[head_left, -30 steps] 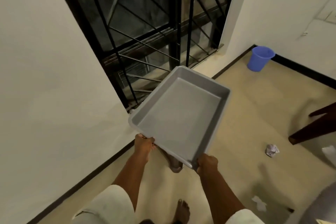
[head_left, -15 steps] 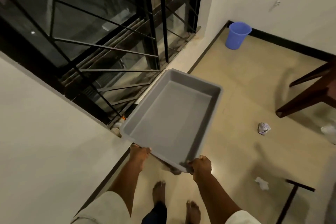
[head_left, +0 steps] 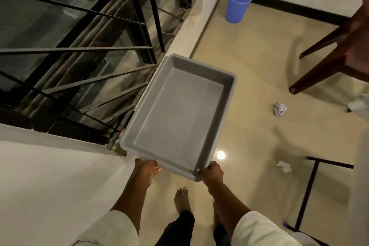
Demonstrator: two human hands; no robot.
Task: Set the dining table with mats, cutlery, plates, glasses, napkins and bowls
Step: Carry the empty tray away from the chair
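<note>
An empty grey plastic tray (head_left: 179,110) is held out in front of me above the floor, its long side pointing away. My left hand (head_left: 146,168) grips its near left corner from below. My right hand (head_left: 211,171) grips the near right corner, thumb over the rim. Nothing lies inside the tray. No mats, cutlery, plates or glasses are in view.
A black metal window grille (head_left: 89,56) fills the left. A blue bucket (head_left: 238,4) stands in the far corner. Dark wooden chair legs (head_left: 327,62) stand at right, a black metal frame (head_left: 311,189) at lower right. Crumpled paper (head_left: 279,109) and a tissue (head_left: 283,166) lie on the floor.
The view has swung right and downward past the window; the bucket and chair have come nearer. Both hands keep the same hold on the tray, and my feet have stepped forward.
</note>
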